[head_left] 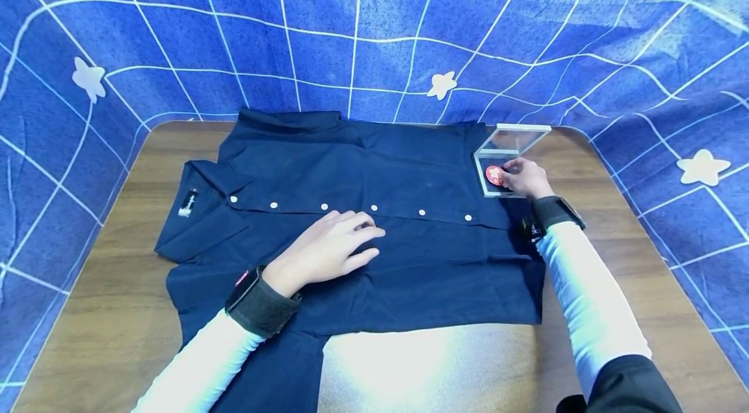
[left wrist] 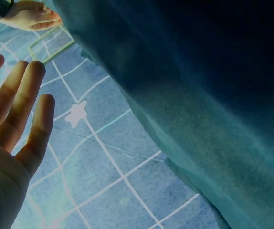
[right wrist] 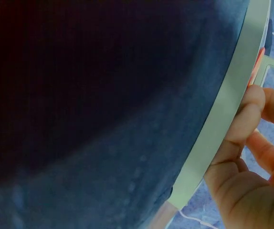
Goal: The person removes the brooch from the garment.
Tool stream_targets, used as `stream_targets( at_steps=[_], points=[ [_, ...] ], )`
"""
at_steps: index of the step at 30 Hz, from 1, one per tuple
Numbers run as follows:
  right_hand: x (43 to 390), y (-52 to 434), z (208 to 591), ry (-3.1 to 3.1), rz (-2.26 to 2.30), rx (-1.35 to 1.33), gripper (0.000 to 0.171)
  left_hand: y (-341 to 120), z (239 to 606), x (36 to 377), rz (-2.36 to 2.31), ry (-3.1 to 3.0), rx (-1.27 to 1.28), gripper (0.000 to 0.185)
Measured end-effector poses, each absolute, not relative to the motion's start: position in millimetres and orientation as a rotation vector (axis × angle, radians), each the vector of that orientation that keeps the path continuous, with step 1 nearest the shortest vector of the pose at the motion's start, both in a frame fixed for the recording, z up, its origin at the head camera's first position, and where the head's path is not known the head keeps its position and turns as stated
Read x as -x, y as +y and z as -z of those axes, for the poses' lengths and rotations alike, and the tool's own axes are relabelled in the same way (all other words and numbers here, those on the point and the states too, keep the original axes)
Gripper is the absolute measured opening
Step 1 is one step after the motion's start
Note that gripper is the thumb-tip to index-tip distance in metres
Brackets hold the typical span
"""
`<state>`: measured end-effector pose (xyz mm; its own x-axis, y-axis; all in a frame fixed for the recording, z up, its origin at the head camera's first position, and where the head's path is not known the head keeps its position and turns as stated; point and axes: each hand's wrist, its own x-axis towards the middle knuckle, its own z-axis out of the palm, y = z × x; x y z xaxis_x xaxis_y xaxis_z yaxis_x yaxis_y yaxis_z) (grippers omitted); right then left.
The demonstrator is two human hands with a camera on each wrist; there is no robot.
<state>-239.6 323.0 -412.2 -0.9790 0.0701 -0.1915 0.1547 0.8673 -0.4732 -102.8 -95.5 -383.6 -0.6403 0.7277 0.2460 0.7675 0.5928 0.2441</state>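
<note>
A dark navy buttoned shirt point(head_left: 409, 250) lies flat on the wooden table point(head_left: 117, 270), collar to the left. My left hand point(head_left: 328, 250) rests on it with straight fingers, just below the row of white buttons point(head_left: 323, 206); the left wrist view shows this hand point(left wrist: 13, 124) open beside the shirt cloth point(left wrist: 199, 95). At the shirt's far right corner stands a small clear case point(head_left: 509, 143) with its lid raised. My right hand point(head_left: 523, 177) reaches into it and pinches a red round disc point(head_left: 495, 175). In the right wrist view its fingers point(right wrist: 251, 162) curl at the case's pale edge point(right wrist: 223, 119).
A blue cloth with white grid lines and stars point(head_left: 374, 29) hangs round the table on the back and both sides. Bare wood shows at the left, right and front edges, with a bright glare patch point(head_left: 398, 361) near the front.
</note>
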Motion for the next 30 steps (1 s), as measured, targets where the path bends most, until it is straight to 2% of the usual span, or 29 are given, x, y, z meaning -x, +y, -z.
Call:
stream_targets(
  at_steps=[23,30],
  points=[
    [234.8,333.8,416.8,2.960,0.661,-0.226,0.034,-95.6,380.5,113.1,0.535,-2.715,1.236,0.029],
    [230.9,330.2,414.4,3.047,0.683,-0.191,0.028,-104.4,376.7,121.8,0.537,-2.665,1.218,0.028]
  ],
)
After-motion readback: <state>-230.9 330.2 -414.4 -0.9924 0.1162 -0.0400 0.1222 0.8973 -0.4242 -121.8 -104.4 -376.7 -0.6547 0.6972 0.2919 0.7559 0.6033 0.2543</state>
